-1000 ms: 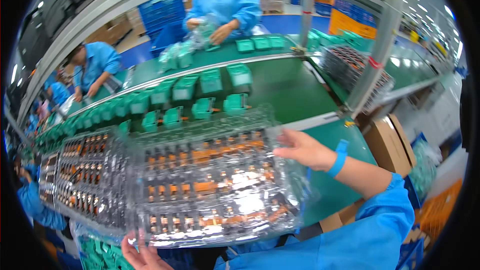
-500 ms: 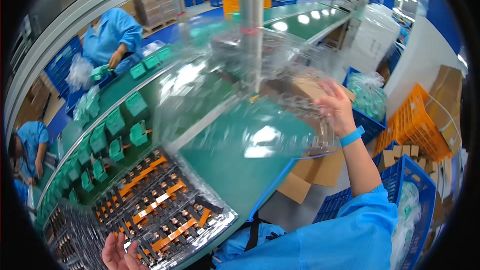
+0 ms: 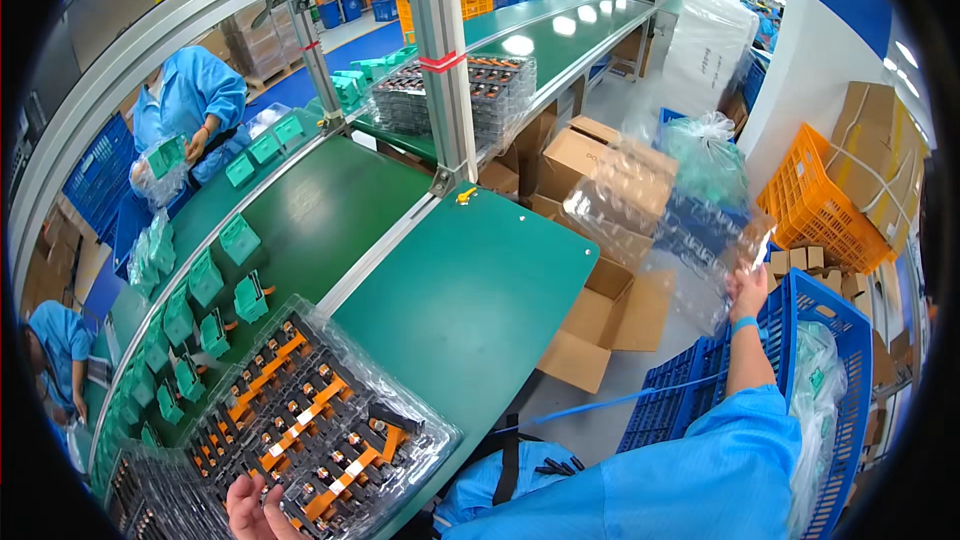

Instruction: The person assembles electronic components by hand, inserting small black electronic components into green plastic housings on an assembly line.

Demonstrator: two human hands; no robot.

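Note:
Out to the right, my right hand (image 3: 746, 292) grips the edge of a clear plastic tray (image 3: 618, 208) with moulded pockets, holding it up beside the open cartons. My left hand (image 3: 258, 512) is at the lower edge, fingers apart, by the near side of a filled clear tray (image 3: 425, 440). Rows of black parts with orange strips (image 3: 300, 420) lie in that tray, on the green bench. Another stack of filled trays (image 3: 150, 490) stands to its left, partly cut off. Whether my left fingers touch the filled tray is hard to tell.
Green plastic housings (image 3: 205, 280) line the conveyor (image 3: 310, 190). A metal post (image 3: 440, 60) rises beyond the bench, with stacked trays (image 3: 500, 90) behind it. Cartons (image 3: 575, 365), a blue crate (image 3: 835, 340) and an orange crate (image 3: 820, 210) stand right. A co-worker (image 3: 190, 100) handles a green housing.
My right hand has swung the clear tray from above the bench out to the right, lower, over the cartons. My left hand has stayed nearly in place. The head view has shifted.

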